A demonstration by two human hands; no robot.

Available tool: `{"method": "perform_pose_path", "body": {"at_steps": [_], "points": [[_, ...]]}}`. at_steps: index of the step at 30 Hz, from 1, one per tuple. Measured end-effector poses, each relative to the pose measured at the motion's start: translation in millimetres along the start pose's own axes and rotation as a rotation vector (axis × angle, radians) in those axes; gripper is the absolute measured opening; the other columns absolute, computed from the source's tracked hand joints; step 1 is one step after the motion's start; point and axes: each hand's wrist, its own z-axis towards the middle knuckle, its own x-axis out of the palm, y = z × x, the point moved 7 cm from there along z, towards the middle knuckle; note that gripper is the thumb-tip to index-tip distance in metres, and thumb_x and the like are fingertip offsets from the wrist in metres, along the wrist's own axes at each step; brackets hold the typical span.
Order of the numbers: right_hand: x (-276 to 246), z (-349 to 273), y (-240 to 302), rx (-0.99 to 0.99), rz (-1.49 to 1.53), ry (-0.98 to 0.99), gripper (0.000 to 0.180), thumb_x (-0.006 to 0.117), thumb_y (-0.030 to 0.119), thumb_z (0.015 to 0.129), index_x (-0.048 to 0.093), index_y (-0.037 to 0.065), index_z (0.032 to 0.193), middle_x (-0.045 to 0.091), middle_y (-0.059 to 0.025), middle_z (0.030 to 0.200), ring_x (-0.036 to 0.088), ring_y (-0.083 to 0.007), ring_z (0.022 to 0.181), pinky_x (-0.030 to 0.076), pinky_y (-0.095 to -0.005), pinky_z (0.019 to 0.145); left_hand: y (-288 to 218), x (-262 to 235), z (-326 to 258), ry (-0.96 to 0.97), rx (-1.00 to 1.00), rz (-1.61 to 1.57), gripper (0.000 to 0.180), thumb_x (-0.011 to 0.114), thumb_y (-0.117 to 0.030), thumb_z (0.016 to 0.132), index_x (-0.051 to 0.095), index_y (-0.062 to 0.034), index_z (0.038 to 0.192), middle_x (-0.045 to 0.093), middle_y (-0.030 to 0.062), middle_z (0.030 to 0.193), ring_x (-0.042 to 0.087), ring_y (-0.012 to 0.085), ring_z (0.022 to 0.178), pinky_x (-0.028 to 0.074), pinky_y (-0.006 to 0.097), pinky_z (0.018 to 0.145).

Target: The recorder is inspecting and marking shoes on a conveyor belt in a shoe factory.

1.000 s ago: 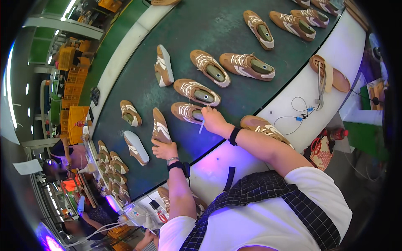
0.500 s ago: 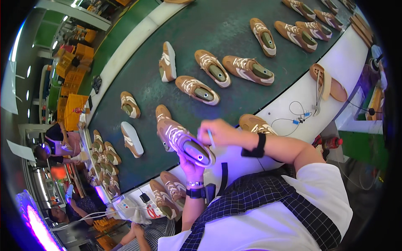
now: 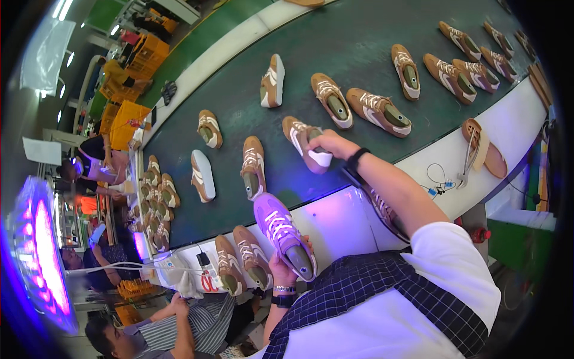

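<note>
My left hand [image 3: 283, 270] holds a brown sneaker [image 3: 281, 230] with white laces and a dark insole, tinted purple by the light, near the bench edge. My right hand [image 3: 332, 143] grips the heel collar of another brown sneaker [image 3: 297, 134] over the dark green conveyor belt [image 3: 239, 99]; whether its sole touches the belt I cannot tell. A third sneaker [image 3: 253, 167] lies on the belt just beyond the left-hand one. Under my right forearm a further sneaker [image 3: 382, 206] is partly hidden. Two sneakers [image 3: 250, 254] stand on the white ledge left of my left hand.
Several sneakers lie along the belt toward the far right, and more are clustered at left. On the white ledge [image 3: 514, 128] are a brown sole-shaped piece [image 3: 495, 160], a metal hand tool [image 3: 465, 170] and thin cables [image 3: 441, 185]. A bright purple lamp [image 3: 45, 251] and seated people are at left.
My right hand has left the held sneaker's heel, where a thin pale stick showed, and now grips another sneaker farther out. The left-hand sneaker has come lower. The whole view has shifted.
</note>
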Motion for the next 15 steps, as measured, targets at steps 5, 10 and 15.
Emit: {"method": "perform_pose_path", "body": {"at_steps": [5, 10, 15], "points": [[37, -143, 27, -0.005, 0.386, 0.250, 0.052, 0.071, 0.009, 0.063, 0.053, 0.000, 0.111, 0.063, -0.0083, 0.093, 0.063, -0.0179, 0.077, 0.051, -0.0306, 0.070, -14, 28, 7, 0.168, 0.076, 0.088, 0.076, 0.043, -0.056, 0.084, 0.034, 0.0008, 0.134, 0.045, 0.0272, 0.128, 0.048, 0.0405, 0.114, 0.042, 0.050, 0.094], [58, -255, 53, -0.127, 0.409, 0.263, 0.070, 0.074, 0.007, 0.060, 0.045, 0.003, 0.124, 0.057, -0.0077, 0.108, 0.055, -0.0175, 0.100, 0.043, -0.0288, 0.088, -20, 78, 2, 0.253, 0.125, 0.087, 0.085, 0.045, -0.065, 0.079, 0.032, -0.0042, 0.136, 0.044, 0.0211, 0.131, 0.045, 0.0408, 0.118, 0.042, 0.050, 0.095], [62, -306, 78, -0.356, 0.278, 0.193, 0.079, 0.074, 0.009, 0.060, 0.036, 0.000, 0.129, 0.050, -0.0084, 0.117, 0.046, -0.0164, 0.112, 0.037, -0.0287, 0.095, -13, 69, -3, 0.237, -0.029, 0.202, 0.075, 0.048, -0.061, 0.079, 0.040, -0.0065, 0.131, 0.050, 0.0140, 0.127, 0.048, 0.0366, 0.115, 0.044, 0.055, 0.088]]}}
